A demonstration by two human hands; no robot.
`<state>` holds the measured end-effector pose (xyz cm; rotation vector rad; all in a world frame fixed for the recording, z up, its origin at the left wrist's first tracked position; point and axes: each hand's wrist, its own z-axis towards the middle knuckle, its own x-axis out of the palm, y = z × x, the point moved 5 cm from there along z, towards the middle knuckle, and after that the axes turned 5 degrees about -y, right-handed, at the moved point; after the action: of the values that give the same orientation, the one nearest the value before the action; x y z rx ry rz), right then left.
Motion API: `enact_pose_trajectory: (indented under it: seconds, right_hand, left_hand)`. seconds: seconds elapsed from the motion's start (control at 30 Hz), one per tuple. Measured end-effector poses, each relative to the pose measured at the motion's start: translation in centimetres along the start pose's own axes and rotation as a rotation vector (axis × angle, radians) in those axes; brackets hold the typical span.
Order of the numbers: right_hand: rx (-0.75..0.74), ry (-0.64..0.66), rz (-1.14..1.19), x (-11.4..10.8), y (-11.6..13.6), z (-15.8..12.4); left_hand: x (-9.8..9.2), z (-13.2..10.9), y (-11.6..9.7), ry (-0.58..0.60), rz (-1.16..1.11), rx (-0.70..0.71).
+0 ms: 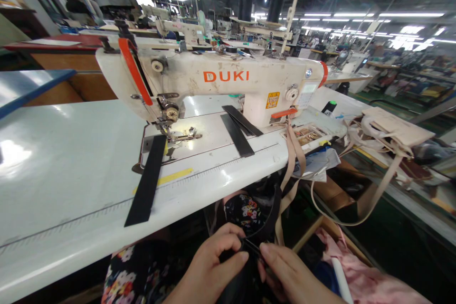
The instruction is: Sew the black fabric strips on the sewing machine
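Below the table edge, over my lap, my left hand [219, 259] and my right hand [287, 268] are close together. Both are closed on a black strap [273, 211], which curves up and away behind the fingers. Between the fingertips is a thin dark piece with a slight shine; its kind is too dark to make out. On the table, one black strip [147, 185] runs from the needle area of the sewing machine [213, 76] toward the front edge. More black strips [239, 135] lie crossed under the machine's arm.
Beige straps [291, 152] hang over the table's front edge at right. A tray of small metal parts [309, 134] is set into the tabletop [71, 161]. A beige bag piece [395, 128] rests farther right, above pink fabric [374, 266]. Thread cones [245, 0] stand behind.
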<state>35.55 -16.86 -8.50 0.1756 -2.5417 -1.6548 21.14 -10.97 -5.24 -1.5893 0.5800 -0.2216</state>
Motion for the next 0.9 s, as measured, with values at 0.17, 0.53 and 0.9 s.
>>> enact_pose_trajectory:
  seconds: [0.17,0.53,0.9]
  right_hand:
    - [0.02,0.003,0.017,-0.1,-0.3,-0.1]
    - [0.092,-0.032,0.3,1.2,-0.4,0.9]
    - [-0.304,-0.177,-0.306,-0.5,4.3,0.5]
  left_hand:
    - [0.2,-0.1,0.1,0.029,-0.025,-0.004]
    - [1.0,-0.2,0.8,0.023,-0.042,-0.008]
    - [0.0,-1.6,-1.9,-0.165,0.256,0.188]
